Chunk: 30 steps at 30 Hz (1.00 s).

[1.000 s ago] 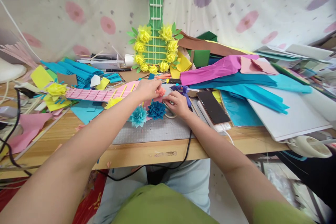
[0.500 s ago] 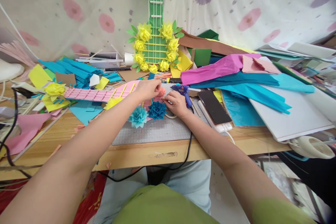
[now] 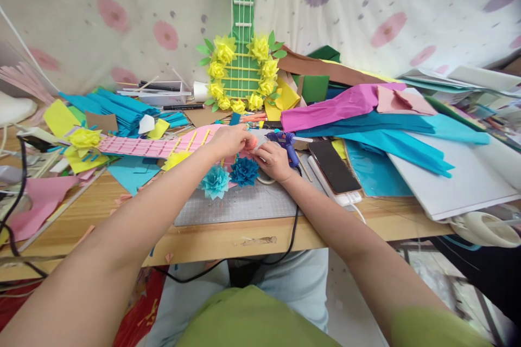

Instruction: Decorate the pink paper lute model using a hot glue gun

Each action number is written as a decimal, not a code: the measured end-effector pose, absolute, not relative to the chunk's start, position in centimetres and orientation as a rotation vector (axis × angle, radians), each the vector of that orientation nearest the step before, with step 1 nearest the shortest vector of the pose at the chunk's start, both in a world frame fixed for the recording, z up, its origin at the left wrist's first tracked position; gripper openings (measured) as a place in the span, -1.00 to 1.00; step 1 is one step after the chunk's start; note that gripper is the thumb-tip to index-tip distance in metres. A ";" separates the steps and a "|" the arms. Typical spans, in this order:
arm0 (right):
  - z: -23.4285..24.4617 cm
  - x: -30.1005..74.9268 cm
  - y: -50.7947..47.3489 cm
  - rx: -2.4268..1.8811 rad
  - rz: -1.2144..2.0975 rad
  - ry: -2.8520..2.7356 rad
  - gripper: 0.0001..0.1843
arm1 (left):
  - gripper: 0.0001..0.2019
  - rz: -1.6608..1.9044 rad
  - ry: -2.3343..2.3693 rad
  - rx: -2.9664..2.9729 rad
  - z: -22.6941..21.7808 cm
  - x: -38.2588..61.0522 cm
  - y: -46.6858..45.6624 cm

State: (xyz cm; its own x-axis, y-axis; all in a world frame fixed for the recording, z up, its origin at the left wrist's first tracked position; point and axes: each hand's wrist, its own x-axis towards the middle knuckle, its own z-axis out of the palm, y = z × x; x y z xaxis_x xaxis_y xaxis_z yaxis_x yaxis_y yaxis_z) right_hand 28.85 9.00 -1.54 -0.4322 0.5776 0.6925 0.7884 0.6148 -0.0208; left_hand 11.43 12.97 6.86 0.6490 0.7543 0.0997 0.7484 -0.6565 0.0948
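Note:
A pink paper guitar (image 3: 134, 146) lies across the grey cutting mat (image 3: 244, 212), its neck toward the left. At its body end, my left hand (image 3: 233, 140) is closed on a small coral paper flower (image 3: 253, 142). Beside it, my right hand (image 3: 272, 160) has its fingers pinched at the flower's right edge; what they grip is too small to make out. A dark blue paper flower (image 3: 244, 172) and a light blue paper flower (image 3: 215, 181) sit along the guitar's near edge. My left forearm partly covers a yellow flower (image 3: 176, 159).
A blue glue gun (image 3: 288, 147) lies just right of my right hand, its black cord hanging over the table edge. Further right is a phone (image 3: 334, 167). Behind stands a green paper guitar (image 3: 243, 32) with yellow flowers. Blue crepe paper (image 3: 391, 143) spreads at the right.
My left hand has come down slightly onto the coral flower, its fingers now lower and closer to my right hand. My right hand stays nearly in place.

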 end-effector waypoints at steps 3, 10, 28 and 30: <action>-1.5 28.8 9.0 -1.099 -0.387 -2.189 -0.66 | -0.80 0.189 1.265 2.841 7.0 11.4 12.8; -1.1 28.6 8.7 -1.122 -0.383 -2.196 -0.66 | -0.82 0.149 1.171 2.947 7.4 11.0 12.2; -0.9 28.1 8.8 -1.296 -0.157 -2.028 -0.65 | -0.91 0.173 1.248 2.975 6.7 12.3 12.7; -0.6 27.9 8.9 -1.328 -0.096 -2.020 -0.62 | -0.90 0.136 1.255 2.976 6.8 12.3 12.6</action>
